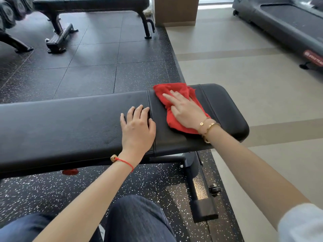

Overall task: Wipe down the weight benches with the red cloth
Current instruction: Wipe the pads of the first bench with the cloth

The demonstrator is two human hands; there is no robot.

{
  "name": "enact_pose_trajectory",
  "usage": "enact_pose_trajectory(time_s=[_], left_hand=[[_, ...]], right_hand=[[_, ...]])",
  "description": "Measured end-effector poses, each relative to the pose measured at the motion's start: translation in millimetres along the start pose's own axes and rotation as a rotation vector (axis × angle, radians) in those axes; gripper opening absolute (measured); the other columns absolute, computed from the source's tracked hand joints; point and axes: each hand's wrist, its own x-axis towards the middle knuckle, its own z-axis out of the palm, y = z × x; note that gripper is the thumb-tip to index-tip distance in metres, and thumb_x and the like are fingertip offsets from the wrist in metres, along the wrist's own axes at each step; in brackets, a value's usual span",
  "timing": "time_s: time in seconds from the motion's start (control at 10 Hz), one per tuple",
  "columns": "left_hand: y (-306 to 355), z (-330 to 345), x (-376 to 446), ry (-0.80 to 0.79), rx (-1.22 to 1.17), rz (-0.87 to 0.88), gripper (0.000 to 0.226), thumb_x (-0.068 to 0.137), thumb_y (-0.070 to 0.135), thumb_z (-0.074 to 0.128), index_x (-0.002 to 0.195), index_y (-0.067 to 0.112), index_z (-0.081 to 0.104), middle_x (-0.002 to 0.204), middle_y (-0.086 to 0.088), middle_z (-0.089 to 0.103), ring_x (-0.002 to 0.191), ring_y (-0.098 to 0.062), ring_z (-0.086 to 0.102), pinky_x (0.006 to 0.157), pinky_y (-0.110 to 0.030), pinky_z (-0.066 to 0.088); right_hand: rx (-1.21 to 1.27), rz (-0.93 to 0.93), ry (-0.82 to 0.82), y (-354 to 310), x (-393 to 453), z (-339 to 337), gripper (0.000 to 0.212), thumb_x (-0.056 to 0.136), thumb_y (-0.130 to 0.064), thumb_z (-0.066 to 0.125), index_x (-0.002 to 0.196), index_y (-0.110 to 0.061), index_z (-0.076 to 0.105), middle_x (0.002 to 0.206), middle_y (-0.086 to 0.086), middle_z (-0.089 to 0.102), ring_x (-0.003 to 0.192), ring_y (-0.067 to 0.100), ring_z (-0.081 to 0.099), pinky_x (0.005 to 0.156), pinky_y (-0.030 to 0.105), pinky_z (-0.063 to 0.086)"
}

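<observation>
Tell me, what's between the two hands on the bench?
Only bare black bench pad and its seam lie between the left hand and the right hand, seen from the head view.

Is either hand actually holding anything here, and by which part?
Nothing gripped. The right hand presses flat on the red cloth's middle; the left hand rests on the bench.

Right hand (187, 113) pressed flat on red cloth (176, 102) atop black weight bench (70, 123); left hand (138, 127) resting flat beside it.
</observation>
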Motion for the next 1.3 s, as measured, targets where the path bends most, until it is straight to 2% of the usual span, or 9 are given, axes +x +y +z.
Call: enact_pose_trajectory(time_s=[0.1,0.2,0.3,0.4,0.5,0.7,0.8,1.0,1.3], left_hand=[[3,0,0,-0.009,0.01,0.0,0.046,0.098,0.028,0.04,0.143,0.017,0.046,0.152,-0.003,0.042,0.145,-0.025,0.029,0.12,-0.055,0.016],[6,1,1,-0.006,0.017,-0.011,0.045,0.096,0.027,0.041,0.139,0.017,0.048,0.149,-0.003,0.045,0.142,-0.026,0.032,0.119,-0.057,0.018],[6,1,2,0.016,0.02,-0.016,0.045,0.095,0.028,0.043,0.138,0.018,0.051,0.147,-0.002,0.048,0.141,-0.025,0.035,0.118,-0.056,0.02],[2,0,2,0.03,0.004,-0.006,0.044,0.095,0.03,0.044,0.138,0.019,0.052,0.147,-0.002,0.049,0.14,-0.023,0.036,0.118,-0.055,0.021],[1,0,1,0.022,-0.01,-0.006,0.044,0.096,0.03,0.044,0.138,0.019,0.052,0.148,-0.001,0.048,0.141,-0.023,0.035,0.119,-0.054,0.02],[2,-3,-1,-0.009,-0.02,0.005,0.046,0.099,0.03,0.04,0.143,0.019,0.047,0.152,-0.002,0.043,0.145,-0.023,0.029,0.121,-0.054,0.016],[2,-3,-1,-0.013,-0.023,0.002,0.046,0.099,0.03,0.04,0.143,0.019,0.046,0.152,-0.002,0.042,0.145,-0.023,0.029,0.122,-0.054,0.015],[2,-1,0,-0.01,-0.016,0.003,0.046,0.099,0.03,0.041,0.143,0.018,0.047,0.152,-0.002,0.043,0.145,-0.024,0.03,0.121,-0.054,0.017],[1,-1,-1,-0.013,-0.027,0.004,0.046,0.099,0.029,0.041,0.143,0.018,0.047,0.152,-0.003,0.043,0.145,-0.025,0.03,0.121,-0.054,0.016]], right_hand=[[-0.016,0.26,-0.025,27,33,-12,0.053,0.099,-0.02,0.031,0.152,-0.023,0.026,0.161,0.006,0.018,0.149,0.02,0.014,0.12,0.04,0.008],[0.002,0.269,-0.065,14,61,-12,0.049,0.099,-0.019,0.029,0.148,-0.019,0.033,0.157,0.006,0.028,0.147,0.02,0.018,0.12,0.043,0.009],[-0.001,0.059,-0.059,-23,59,3,0.05,0.099,-0.018,0.032,0.15,-0.017,0.03,0.158,0.007,0.027,0.147,0.02,0.02,0.12,0.038,0.014],[-0.09,-0.096,-0.026,-30,27,9,0.053,0.1,-0.018,0.03,0.153,-0.017,0.022,0.161,0.007,0.019,0.149,0.019,0.015,0.12,0.039,0.016],[0.019,-0.012,0.014,-3,-1,2,0.054,0.099,-0.018,0.035,0.152,-0.022,0.027,0.161,0.006,0.02,0.148,0.02,0.018,0.121,0.039,0.016],[-0.007,0.371,0.002,67,3,-36,0.053,0.1,-0.021,0.031,0.153,-0.021,0.024,0.162,0.008,0.014,0.149,0.021,0.013,0.121,0.039,0.008],[0.025,0.42,0.002,74,2,-40,0.054,0.101,-0.02,0.03,0.154,-0.019,0.021,0.162,0.01,0.013,0.15,0.022,0.012,0.122,0.04,0.006],[-0.068,0.313,0.117,63,-67,-24,0.054,0.1,-0.018,0.033,0.153,-0.019,0.024,0.161,0.011,0.019,0.149,0.024,0.016,0.121,0.044,0.014],[0.038,0.422,-0.017,89,-23,-43,0.054,0.101,-0.022,0.028,0.154,-0.024,0.021,0.163,0.005,0.009,0.15,0.017,0.008,0.121,0.04,0.005]])
